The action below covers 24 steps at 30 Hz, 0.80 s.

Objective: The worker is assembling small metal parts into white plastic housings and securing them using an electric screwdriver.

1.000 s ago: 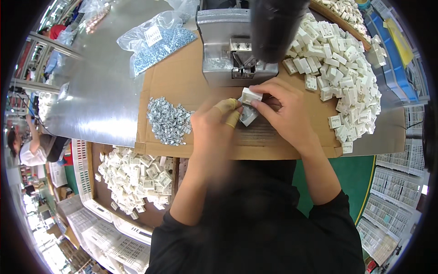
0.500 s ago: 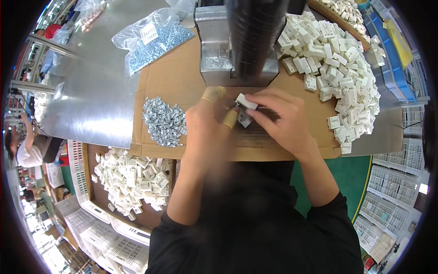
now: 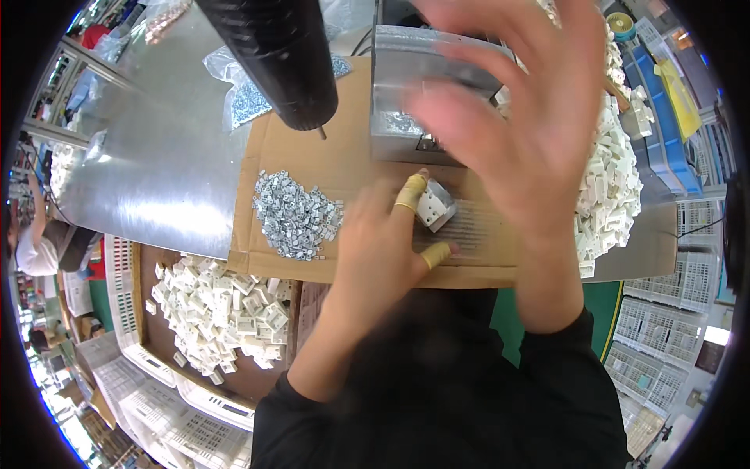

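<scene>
A white plastic block [image 3: 431, 209] with small holes lies on the cardboard sheet, seated against a small shiny metal piece. My left hand [image 3: 379, 238], blurred, is just left of the block, its index finger by the block's upper edge and its thumb apart below. Yellow finger covers wrap that thumb and index finger. My right hand [image 3: 523, 125] is raised high with fingers spread, empty and smeared by motion. To its left hangs a black cylindrical screwdriver [image 3: 281, 66], bit pointing down. Left of my left hand is a pile of small metal parts [image 3: 295, 215].
White blocks are heaped at the right [image 3: 613, 187] and in a crate [image 3: 223, 313] at the lower left. A metal housing [image 3: 398, 94] stands behind the block, partly hidden by my right hand. A clear bag [image 3: 248, 102] of small bluish parts lies at the back left.
My right hand has let go of the white block and risen. The block now rests on the cardboard. The screwdriver hangs further left and tilted; the whole view has shifted a little.
</scene>
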Each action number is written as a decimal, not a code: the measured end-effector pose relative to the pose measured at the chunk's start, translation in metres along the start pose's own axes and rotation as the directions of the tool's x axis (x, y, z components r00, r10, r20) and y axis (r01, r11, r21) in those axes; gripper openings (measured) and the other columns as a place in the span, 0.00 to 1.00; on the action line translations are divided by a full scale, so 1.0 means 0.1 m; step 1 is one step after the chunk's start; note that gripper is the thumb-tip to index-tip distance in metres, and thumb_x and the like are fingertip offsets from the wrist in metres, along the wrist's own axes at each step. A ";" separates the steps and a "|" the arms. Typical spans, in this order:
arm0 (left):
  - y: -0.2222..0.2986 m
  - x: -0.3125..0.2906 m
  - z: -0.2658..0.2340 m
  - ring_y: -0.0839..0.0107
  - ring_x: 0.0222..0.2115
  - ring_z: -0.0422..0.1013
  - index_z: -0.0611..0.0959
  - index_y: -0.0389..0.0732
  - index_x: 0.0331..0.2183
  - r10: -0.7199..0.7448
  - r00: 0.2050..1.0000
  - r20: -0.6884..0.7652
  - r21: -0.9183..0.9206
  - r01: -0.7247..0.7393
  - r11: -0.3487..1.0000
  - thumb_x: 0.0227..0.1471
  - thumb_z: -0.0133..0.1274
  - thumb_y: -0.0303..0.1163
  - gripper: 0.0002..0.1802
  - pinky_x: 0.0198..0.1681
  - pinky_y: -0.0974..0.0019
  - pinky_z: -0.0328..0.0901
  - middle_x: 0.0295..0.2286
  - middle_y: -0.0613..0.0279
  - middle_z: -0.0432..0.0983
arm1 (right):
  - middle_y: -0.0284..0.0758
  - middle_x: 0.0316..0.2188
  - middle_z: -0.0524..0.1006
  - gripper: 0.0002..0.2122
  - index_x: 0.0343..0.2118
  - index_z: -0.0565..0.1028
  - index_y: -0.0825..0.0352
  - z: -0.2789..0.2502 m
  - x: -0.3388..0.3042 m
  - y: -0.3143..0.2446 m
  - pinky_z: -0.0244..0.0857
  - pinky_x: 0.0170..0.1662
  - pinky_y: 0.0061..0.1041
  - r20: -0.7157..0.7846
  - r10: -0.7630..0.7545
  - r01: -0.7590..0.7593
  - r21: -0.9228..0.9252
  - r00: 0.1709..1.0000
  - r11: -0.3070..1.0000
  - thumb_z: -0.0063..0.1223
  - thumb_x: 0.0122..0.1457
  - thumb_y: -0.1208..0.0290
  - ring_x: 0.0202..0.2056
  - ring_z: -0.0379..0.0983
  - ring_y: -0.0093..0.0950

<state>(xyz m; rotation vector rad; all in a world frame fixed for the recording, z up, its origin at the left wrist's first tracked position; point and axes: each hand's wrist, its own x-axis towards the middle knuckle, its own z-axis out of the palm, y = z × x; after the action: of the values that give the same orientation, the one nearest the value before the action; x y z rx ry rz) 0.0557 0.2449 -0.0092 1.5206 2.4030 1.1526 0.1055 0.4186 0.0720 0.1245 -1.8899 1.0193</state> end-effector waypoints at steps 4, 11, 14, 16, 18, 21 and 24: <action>-0.06 0.02 0.16 0.55 0.40 0.71 0.79 0.36 0.53 0.019 0.998 -0.054 0.062 -0.016 0.998 0.37 0.72 0.35 0.39 0.42 0.54 0.65 0.38 0.55 0.73 | 0.37 0.32 0.78 0.18 0.40 0.76 0.67 0.44 0.42 0.18 0.71 0.34 0.27 0.023 0.147 -0.148 0.253 0.989 0.956 0.61 0.56 0.57 0.29 0.75 0.29; -0.19 0.14 0.03 0.52 0.38 0.73 0.83 0.37 0.45 0.085 0.992 -0.087 -0.147 -0.098 0.984 0.38 0.74 0.37 0.31 0.40 0.51 0.68 0.37 0.54 0.75 | 0.37 0.25 0.76 0.28 0.34 0.74 0.68 0.11 0.37 0.19 0.69 0.28 0.27 -0.227 0.302 -0.133 0.552 0.926 0.823 0.50 0.61 0.40 0.21 0.73 0.28; -0.26 0.15 0.09 0.52 0.35 0.73 0.84 0.36 0.43 0.089 0.993 -0.078 -0.103 -0.097 0.990 0.40 0.73 0.39 0.28 0.38 0.52 0.68 0.34 0.55 0.74 | 0.37 0.27 0.76 0.34 0.39 0.73 0.71 -0.16 0.26 0.36 0.70 0.30 0.29 -0.122 0.183 -0.059 0.656 0.976 0.753 0.49 0.60 0.33 0.22 0.73 0.29; -0.22 0.15 0.04 0.53 0.34 0.73 0.85 0.36 0.42 0.081 0.995 -0.062 -0.063 -0.085 0.994 0.40 0.73 0.39 0.27 0.38 0.52 0.68 0.33 0.55 0.73 | 0.37 0.29 0.76 0.42 0.41 0.74 0.71 -0.19 0.16 0.48 0.71 0.34 0.33 -0.086 0.179 -0.092 0.598 0.980 0.796 0.43 0.56 0.24 0.24 0.73 0.30; -0.19 0.13 0.03 0.53 0.33 0.72 0.86 0.37 0.41 0.070 0.996 -0.047 -0.020 -0.071 0.997 0.41 0.73 0.39 0.25 0.38 0.52 0.68 0.33 0.55 0.72 | 0.36 0.27 0.75 0.45 0.38 0.74 0.69 -0.13 0.10 0.53 0.71 0.33 0.34 -0.137 0.231 -0.132 0.506 0.963 0.852 0.33 0.55 0.18 0.24 0.72 0.30; -0.21 0.12 0.09 0.53 0.32 0.72 0.86 0.37 0.42 0.022 0.998 -0.058 -0.009 -0.022 1.000 0.41 0.73 0.39 0.26 0.37 0.53 0.68 0.31 0.55 0.71 | 0.35 0.20 0.73 0.47 0.30 0.74 0.67 0.00 0.12 0.55 0.70 0.32 0.32 -0.263 0.334 -0.189 0.453 0.905 0.871 0.31 0.51 0.15 0.22 0.72 0.31; -0.21 0.12 0.08 0.54 0.32 0.72 0.86 0.36 0.43 0.024 0.998 -0.058 0.000 -0.024 1.000 0.41 0.73 0.39 0.27 0.36 0.54 0.68 0.31 0.55 0.71 | 0.35 0.18 0.72 0.47 0.29 0.74 0.67 0.08 0.16 0.41 0.70 0.31 0.31 -0.344 0.393 -0.213 0.458 0.853 0.863 0.29 0.51 0.14 0.22 0.72 0.32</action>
<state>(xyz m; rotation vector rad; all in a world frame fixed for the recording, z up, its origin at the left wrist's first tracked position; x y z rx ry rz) 0.0371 0.2544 -0.0245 1.5406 2.4273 1.2183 0.0719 0.4451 0.0584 -0.1661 -1.2967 1.5207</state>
